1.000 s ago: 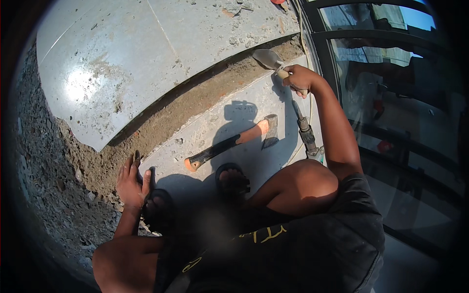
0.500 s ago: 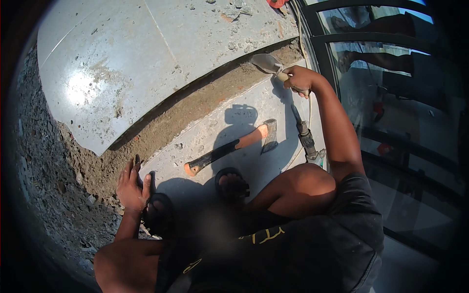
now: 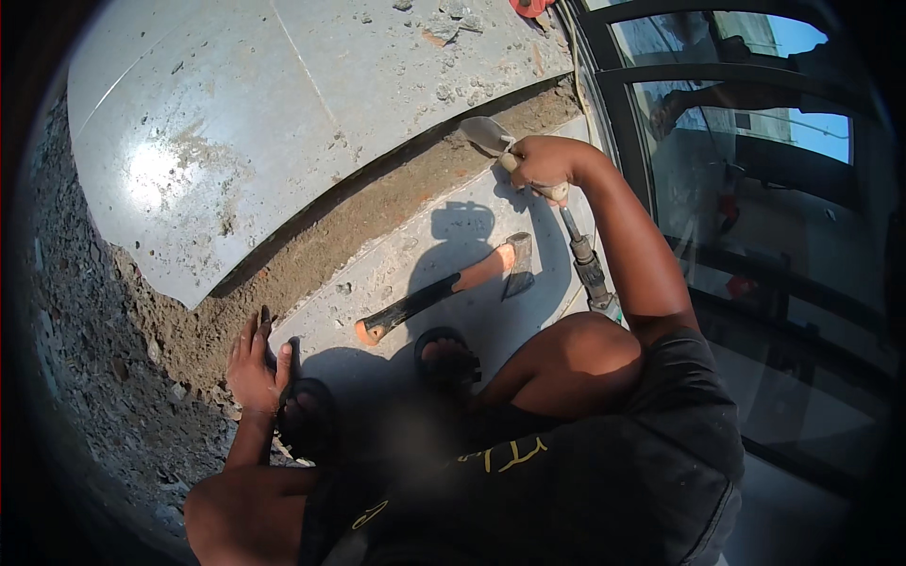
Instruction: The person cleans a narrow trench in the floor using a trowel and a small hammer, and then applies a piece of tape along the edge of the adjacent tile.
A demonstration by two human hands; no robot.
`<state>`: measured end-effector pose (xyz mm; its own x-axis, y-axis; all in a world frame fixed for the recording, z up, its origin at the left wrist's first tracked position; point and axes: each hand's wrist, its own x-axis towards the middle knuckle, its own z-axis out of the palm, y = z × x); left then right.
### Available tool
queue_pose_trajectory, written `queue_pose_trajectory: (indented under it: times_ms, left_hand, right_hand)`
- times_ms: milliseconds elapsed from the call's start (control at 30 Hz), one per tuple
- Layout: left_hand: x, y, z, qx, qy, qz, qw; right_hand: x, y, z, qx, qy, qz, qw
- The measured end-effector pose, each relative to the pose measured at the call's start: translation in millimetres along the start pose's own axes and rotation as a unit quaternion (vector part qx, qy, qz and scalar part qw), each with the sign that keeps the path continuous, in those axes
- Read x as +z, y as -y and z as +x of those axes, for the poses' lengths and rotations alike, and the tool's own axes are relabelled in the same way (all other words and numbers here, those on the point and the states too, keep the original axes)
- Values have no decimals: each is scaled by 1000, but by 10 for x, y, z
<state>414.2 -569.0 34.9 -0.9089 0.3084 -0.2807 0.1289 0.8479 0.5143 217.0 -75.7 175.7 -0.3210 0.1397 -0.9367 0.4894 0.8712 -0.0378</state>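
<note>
My right hand [image 3: 543, 162] grips the wooden handle of a small trowel [image 3: 486, 135], whose metal blade rests at the far end of a dirt-filled trench [image 3: 377, 212] running between two grey floor tiles. My left hand [image 3: 255, 363] lies flat, fingers spread, on the edge of the near tile [image 3: 415, 255] beside the loose rubble. A hatchet [image 3: 444, 288] with an orange-and-black handle lies on the near tile between my hands, its head toward my right hand. I am squatting, with my sandalled feet [image 3: 448, 354] on the near tile.
A large grey tile [image 3: 264, 123] lies beyond the trench, strewn with mortar crumbs at its far end. Rough rubble [image 3: 94, 349] fills the left side. A metal chisel-like tool [image 3: 585, 264] lies by my right forearm. A dark-framed glass door [image 3: 717, 170] runs along the right.
My right hand has drawn the trowel slightly along the trench's far end. The left hand and the hatchet stay where they were.
</note>
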Motion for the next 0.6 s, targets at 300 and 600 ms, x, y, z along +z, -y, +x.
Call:
queue_pose_trajectory:
  times_ms: [300, 600]
  left_hand:
    - [22, 61, 22, 0, 14, 7, 1000]
    - [46, 84, -1, -11, 25, 11, 1000]
  right_hand:
    - [-458, -622, -298, 92, -180, -19, 979]
    - [-808, -612, 770, 196, -265, -359, 873]
